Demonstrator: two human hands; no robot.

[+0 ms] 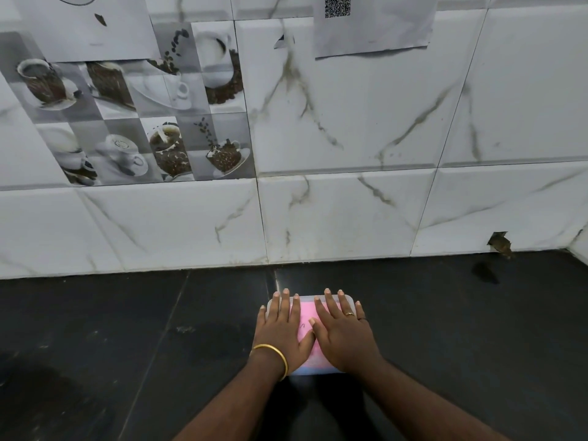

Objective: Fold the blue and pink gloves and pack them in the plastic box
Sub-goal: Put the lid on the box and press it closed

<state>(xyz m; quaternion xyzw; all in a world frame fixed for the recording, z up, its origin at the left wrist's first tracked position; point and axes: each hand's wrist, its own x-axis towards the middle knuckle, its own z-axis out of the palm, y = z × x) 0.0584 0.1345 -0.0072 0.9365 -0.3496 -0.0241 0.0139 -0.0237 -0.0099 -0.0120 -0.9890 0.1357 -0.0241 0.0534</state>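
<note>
A small clear plastic box with its lid on lies on the black counter near the front middle. Pink glove material shows through the lid between my hands, and a strip of blue glove shows at the near edge. My left hand lies flat on the left half of the lid, fingers spread, with a gold bangle on the wrist. Flat on the right half rests my right hand, wearing rings. Both palms press on the lid; neither grips anything.
The black tiled counter stretches left and right of the box. A white marble-patterned tiled wall rises just behind it. A broken hole is in the wall at the right, at counter level.
</note>
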